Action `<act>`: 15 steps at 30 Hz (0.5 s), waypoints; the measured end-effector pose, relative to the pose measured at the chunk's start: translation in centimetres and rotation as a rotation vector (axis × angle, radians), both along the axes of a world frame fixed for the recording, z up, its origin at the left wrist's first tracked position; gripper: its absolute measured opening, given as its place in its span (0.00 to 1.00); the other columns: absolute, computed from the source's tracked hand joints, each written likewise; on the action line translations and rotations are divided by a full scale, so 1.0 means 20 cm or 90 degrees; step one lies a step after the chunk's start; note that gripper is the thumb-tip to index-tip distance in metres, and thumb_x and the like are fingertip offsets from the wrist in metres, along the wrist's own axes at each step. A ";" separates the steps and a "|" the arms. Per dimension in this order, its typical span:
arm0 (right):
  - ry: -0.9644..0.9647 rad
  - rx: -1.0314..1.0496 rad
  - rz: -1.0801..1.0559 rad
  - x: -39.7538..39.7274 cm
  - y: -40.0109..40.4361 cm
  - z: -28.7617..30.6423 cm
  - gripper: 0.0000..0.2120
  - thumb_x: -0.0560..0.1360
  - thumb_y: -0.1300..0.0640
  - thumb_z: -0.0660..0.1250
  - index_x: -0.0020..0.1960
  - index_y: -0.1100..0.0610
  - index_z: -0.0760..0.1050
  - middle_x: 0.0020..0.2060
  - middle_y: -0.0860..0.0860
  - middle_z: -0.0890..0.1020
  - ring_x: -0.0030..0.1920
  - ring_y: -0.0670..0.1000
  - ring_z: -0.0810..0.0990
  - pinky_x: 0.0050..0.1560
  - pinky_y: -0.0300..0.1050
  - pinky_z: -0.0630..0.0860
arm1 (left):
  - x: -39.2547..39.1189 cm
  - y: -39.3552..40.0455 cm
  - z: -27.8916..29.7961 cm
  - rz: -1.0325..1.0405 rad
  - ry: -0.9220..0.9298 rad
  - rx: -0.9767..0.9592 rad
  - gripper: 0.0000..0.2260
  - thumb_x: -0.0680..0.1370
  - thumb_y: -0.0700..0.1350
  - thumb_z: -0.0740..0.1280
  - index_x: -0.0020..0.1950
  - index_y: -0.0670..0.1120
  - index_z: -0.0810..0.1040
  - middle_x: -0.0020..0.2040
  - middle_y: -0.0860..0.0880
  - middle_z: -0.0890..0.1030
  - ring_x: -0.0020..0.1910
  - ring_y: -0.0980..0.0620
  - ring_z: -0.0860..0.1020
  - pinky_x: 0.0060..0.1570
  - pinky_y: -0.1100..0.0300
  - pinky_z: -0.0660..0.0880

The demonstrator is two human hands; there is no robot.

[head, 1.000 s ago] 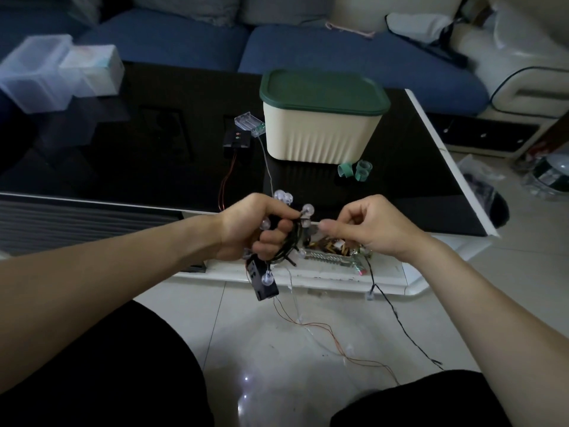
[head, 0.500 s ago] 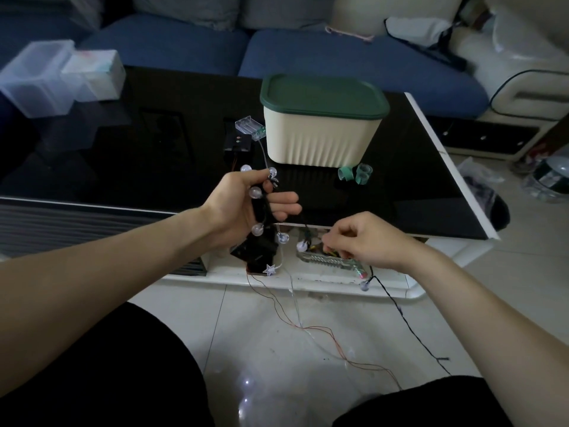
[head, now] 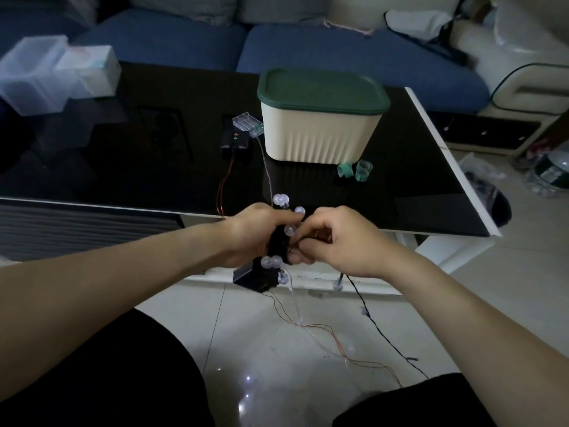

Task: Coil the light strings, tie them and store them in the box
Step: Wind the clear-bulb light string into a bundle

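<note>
My left hand grips a coiled bundle of black light string with round clear bulbs, just in front of the table's near edge. Its black battery pack hangs below the bundle. My right hand pinches the black wire right beside the coil. The string's loose tail trails down to the floor. The cream storage box with its green lid on stands on the black table. Two other battery packs, one black and one clear, lie left of the box, their thin wires running off the table to the floor.
Green tie rings lie before the box. Clear plastic containers sit at the table's far left. A blue sofa runs behind. Copper and clear wire strands lie on the tiled floor between my knees.
My left hand dropped back down with the coil. My right hand rose from near the table's lower shelf and met it, bringing another turn of wire onto the bundle.
</note>
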State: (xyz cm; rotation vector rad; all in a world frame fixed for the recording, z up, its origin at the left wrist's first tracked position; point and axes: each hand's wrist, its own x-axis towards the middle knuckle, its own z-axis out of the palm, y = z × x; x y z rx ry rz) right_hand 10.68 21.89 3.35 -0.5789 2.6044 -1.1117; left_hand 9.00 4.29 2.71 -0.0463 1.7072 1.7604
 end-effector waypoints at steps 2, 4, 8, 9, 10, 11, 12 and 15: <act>0.017 -0.012 -0.012 -0.01 0.02 0.00 0.12 0.74 0.61 0.75 0.43 0.42 0.83 0.38 0.38 0.82 0.41 0.36 0.82 0.44 0.30 0.73 | 0.01 0.01 0.02 -0.060 0.002 -0.022 0.23 0.83 0.48 0.60 0.30 0.43 0.81 0.36 0.38 0.81 0.33 0.46 0.80 0.31 0.61 0.71; 0.003 -0.050 -0.041 -0.01 0.02 -0.02 0.10 0.71 0.61 0.78 0.42 0.46 0.84 0.35 0.41 0.84 0.38 0.38 0.83 0.41 0.30 0.75 | 0.00 0.00 0.01 -0.090 0.010 -0.066 0.23 0.82 0.52 0.60 0.30 0.46 0.80 0.37 0.38 0.82 0.30 0.49 0.78 0.33 0.59 0.64; 0.023 -0.108 -0.131 -0.02 0.04 -0.02 0.16 0.60 0.52 0.85 0.41 0.53 0.81 0.32 0.47 0.84 0.32 0.41 0.81 0.35 0.36 0.76 | 0.00 0.00 -0.02 -0.128 -0.003 -0.046 0.18 0.78 0.54 0.64 0.45 0.39 0.77 0.38 0.40 0.82 0.26 0.50 0.75 0.36 0.53 0.58; 0.023 -0.102 -0.139 -0.03 0.05 -0.02 0.18 0.58 0.50 0.86 0.41 0.53 0.81 0.32 0.48 0.84 0.31 0.41 0.80 0.34 0.36 0.75 | 0.00 0.00 -0.02 -0.149 0.005 -0.041 0.19 0.78 0.55 0.64 0.43 0.38 0.78 0.37 0.41 0.81 0.26 0.51 0.74 0.35 0.54 0.60; 0.018 -0.097 -0.140 -0.03 0.06 -0.02 0.19 0.57 0.47 0.85 0.41 0.53 0.81 0.32 0.48 0.84 0.31 0.41 0.79 0.34 0.37 0.75 | 0.01 0.00 -0.01 -0.171 0.016 -0.042 0.20 0.78 0.57 0.64 0.39 0.40 0.79 0.35 0.42 0.80 0.26 0.51 0.73 0.34 0.54 0.61; 0.007 -0.095 -0.141 -0.04 0.07 -0.03 0.20 0.57 0.44 0.84 0.40 0.53 0.81 0.32 0.49 0.83 0.31 0.42 0.79 0.34 0.38 0.76 | 0.01 0.00 0.00 -0.189 0.033 -0.051 0.21 0.77 0.58 0.65 0.37 0.42 0.80 0.33 0.42 0.79 0.27 0.50 0.72 0.34 0.52 0.60; -0.003 -0.101 -0.142 -0.04 0.08 -0.04 0.20 0.57 0.42 0.83 0.40 0.53 0.81 0.32 0.49 0.83 0.31 0.42 0.79 0.35 0.39 0.76 | 0.01 -0.01 0.01 -0.210 0.057 -0.063 0.21 0.76 0.59 0.67 0.37 0.41 0.79 0.33 0.41 0.77 0.29 0.48 0.72 0.37 0.49 0.59; -0.021 -0.122 -0.128 -0.05 0.09 -0.05 0.16 0.62 0.45 0.81 0.40 0.54 0.81 0.33 0.50 0.83 0.33 0.43 0.78 0.36 0.39 0.77 | 0.03 -0.04 0.03 -0.273 0.130 -0.115 0.18 0.77 0.52 0.71 0.48 0.36 0.77 0.32 0.42 0.74 0.31 0.49 0.71 0.35 0.57 0.66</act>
